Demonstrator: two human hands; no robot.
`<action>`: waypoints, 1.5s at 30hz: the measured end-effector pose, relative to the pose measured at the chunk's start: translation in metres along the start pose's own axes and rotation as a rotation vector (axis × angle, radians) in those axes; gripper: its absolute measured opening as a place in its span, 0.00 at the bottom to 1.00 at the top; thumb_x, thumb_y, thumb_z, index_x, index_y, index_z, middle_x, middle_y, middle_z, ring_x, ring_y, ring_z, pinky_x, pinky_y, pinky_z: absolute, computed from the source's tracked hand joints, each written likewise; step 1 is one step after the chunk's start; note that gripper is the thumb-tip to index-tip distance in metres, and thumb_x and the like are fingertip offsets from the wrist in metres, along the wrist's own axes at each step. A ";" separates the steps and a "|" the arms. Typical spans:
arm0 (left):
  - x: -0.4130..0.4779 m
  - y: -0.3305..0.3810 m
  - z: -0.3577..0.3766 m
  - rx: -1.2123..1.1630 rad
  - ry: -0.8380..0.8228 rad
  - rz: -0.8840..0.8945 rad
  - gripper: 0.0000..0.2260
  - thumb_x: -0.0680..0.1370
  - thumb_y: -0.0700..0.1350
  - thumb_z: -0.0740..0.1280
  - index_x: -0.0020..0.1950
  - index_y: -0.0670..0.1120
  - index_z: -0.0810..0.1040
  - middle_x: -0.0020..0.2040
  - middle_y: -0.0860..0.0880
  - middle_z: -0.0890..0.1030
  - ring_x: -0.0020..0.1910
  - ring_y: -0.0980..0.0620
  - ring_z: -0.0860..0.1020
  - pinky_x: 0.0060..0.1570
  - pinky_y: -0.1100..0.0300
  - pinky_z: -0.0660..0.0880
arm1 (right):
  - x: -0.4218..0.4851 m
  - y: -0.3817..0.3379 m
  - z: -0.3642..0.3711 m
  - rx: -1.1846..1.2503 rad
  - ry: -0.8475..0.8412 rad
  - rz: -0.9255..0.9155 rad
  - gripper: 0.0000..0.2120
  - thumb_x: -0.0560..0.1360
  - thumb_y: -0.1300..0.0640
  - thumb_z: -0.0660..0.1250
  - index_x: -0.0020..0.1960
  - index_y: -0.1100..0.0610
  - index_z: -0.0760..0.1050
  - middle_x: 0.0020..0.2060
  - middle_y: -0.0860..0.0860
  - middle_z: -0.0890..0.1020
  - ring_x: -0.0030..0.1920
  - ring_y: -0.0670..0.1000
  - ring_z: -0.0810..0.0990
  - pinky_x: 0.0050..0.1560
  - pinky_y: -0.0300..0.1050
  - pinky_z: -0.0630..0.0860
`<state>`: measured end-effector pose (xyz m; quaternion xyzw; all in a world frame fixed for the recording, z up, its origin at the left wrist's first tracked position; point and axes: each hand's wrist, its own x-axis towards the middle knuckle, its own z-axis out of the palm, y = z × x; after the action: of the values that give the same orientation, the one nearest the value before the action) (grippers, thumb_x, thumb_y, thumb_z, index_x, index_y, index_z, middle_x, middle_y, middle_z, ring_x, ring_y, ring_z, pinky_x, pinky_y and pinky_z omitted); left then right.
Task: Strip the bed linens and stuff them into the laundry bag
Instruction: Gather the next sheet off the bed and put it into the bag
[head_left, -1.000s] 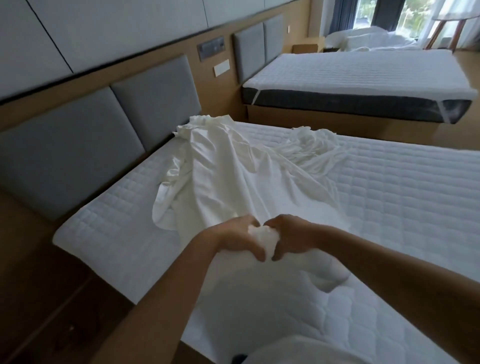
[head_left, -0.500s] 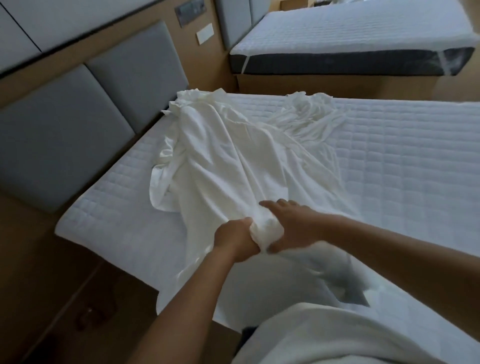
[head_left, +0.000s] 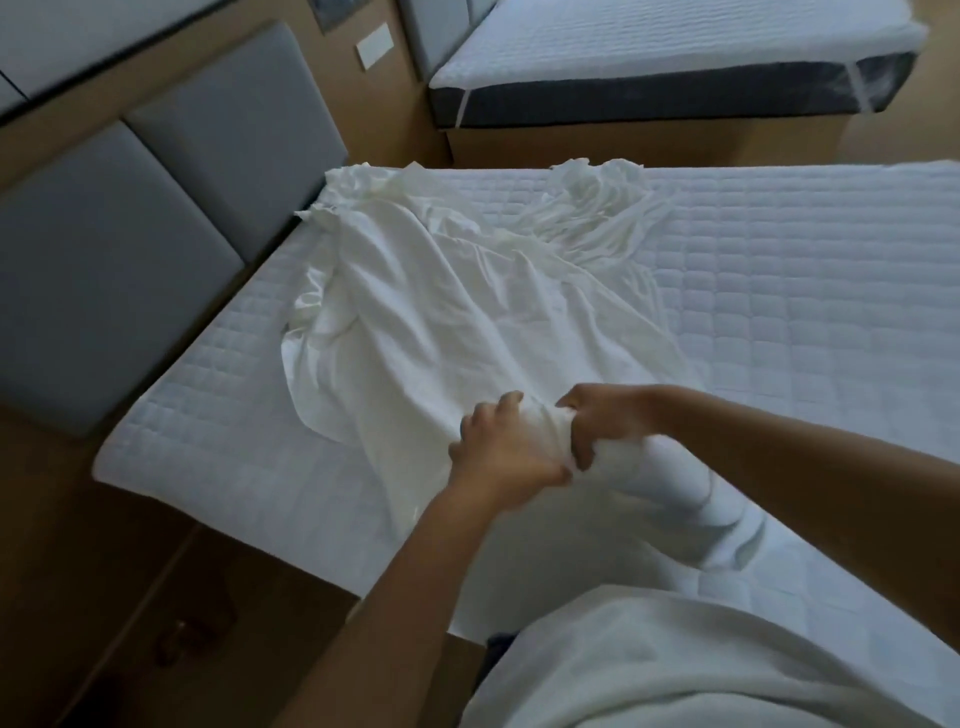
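Head view: the crumpled white bed sheet (head_left: 441, 312) lies loose on the white quilted mattress pad (head_left: 779, 291) of the near bed. Its near end is bunched between the hands, the left hand (head_left: 501, 454) curling its fingers over the bunch and the right hand (head_left: 605, 423) gripping it just beside. Half a second ago the right hand was reaching forward over the cloth while the left held behind. Now the left has taken a new hold further up, so I judge the sheet is being gathered hand over hand; no laundry bag is in view, so the stuffing is not yet begun.
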<state>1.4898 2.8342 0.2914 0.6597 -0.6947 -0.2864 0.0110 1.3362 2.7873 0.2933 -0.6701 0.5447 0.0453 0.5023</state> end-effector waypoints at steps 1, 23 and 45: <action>-0.009 0.003 0.014 0.198 0.103 0.066 0.45 0.65 0.57 0.75 0.74 0.51 0.53 0.70 0.47 0.62 0.70 0.46 0.61 0.68 0.46 0.63 | 0.001 -0.005 -0.007 0.047 -0.062 0.053 0.16 0.61 0.64 0.71 0.49 0.61 0.79 0.38 0.51 0.79 0.41 0.52 0.78 0.37 0.40 0.74; 0.006 -0.031 -0.025 -0.201 -0.349 -0.087 0.24 0.67 0.53 0.76 0.59 0.47 0.76 0.53 0.48 0.78 0.52 0.48 0.78 0.50 0.53 0.76 | 0.011 0.001 0.050 -0.290 0.195 -0.279 0.17 0.65 0.53 0.74 0.52 0.50 0.75 0.43 0.47 0.81 0.44 0.51 0.79 0.44 0.44 0.75; 0.053 -0.101 0.117 -0.177 -0.528 -0.051 0.15 0.61 0.50 0.78 0.41 0.48 0.78 0.40 0.50 0.79 0.39 0.50 0.78 0.37 0.58 0.74 | 0.043 0.087 0.152 -0.802 0.229 -0.175 0.57 0.59 0.39 0.77 0.76 0.51 0.48 0.69 0.63 0.67 0.68 0.67 0.66 0.64 0.64 0.65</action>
<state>1.5283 2.8335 0.1325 0.5761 -0.6288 -0.5082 -0.1201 1.3597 2.8761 0.1384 -0.8568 0.4772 0.1363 0.1401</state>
